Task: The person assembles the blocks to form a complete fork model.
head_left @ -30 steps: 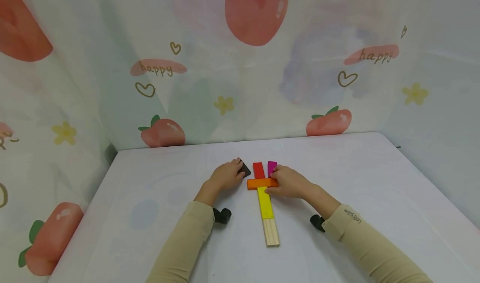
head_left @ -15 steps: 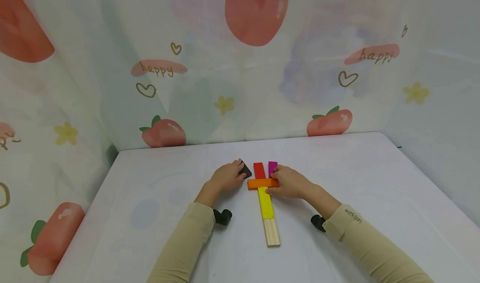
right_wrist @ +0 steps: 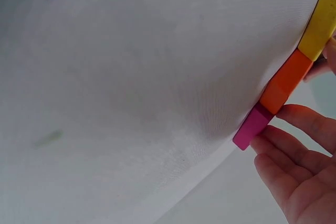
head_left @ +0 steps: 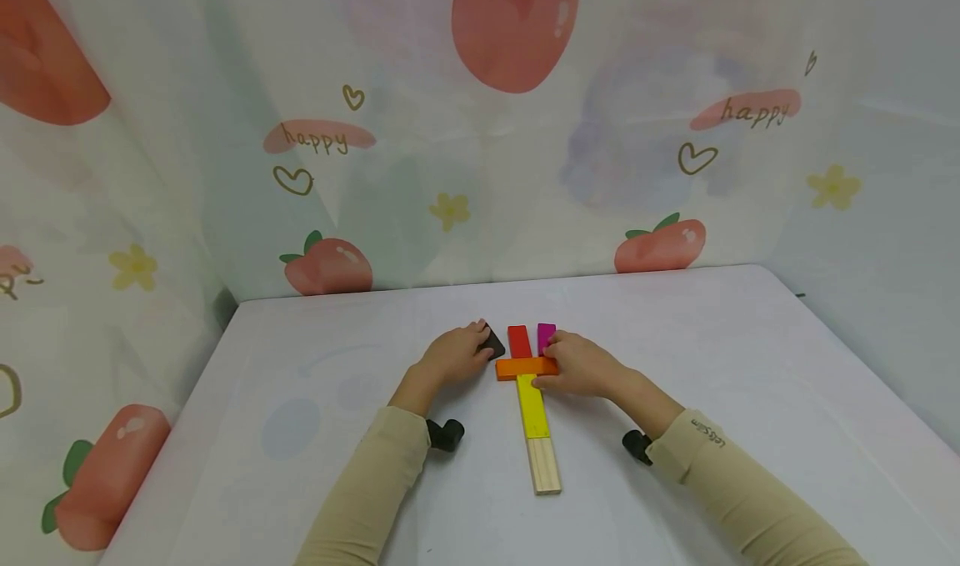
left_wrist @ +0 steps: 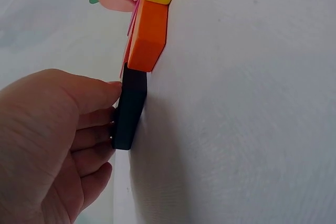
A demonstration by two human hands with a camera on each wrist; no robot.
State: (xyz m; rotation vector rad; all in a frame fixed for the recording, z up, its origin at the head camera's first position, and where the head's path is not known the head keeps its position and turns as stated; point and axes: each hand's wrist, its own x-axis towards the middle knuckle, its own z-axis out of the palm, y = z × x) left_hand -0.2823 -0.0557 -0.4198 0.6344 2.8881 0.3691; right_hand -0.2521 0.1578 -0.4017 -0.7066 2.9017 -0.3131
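Note:
My left hand (head_left: 455,355) pinches a black wooden block (head_left: 492,343), whose left part is hidden under the fingers. In the head view the block lies slanted near the left end of an orange block (head_left: 517,370); I cannot tell whether they touch. Fingers of my right hand (head_left: 583,366) rest on a magenta block (right_wrist: 253,127) and the orange block's right end. The thumb of that hand touches a yellow block (head_left: 532,406). Behind the orange block, a red block (head_left: 519,341) stands left of the magenta one. A plain wooden block (head_left: 543,466) continues the yellow one toward me.
The blocks lie on a white-covered table (head_left: 337,499). A printed curtain (head_left: 487,157) hangs behind its far edge and along the sides. Black wrist cameras (head_left: 446,434) sit under the beige sleeves (head_left: 367,483).
The black block has shifted very slightly to the right and toward me, with my left hand still holding it. The right hand and the other blocks look still.

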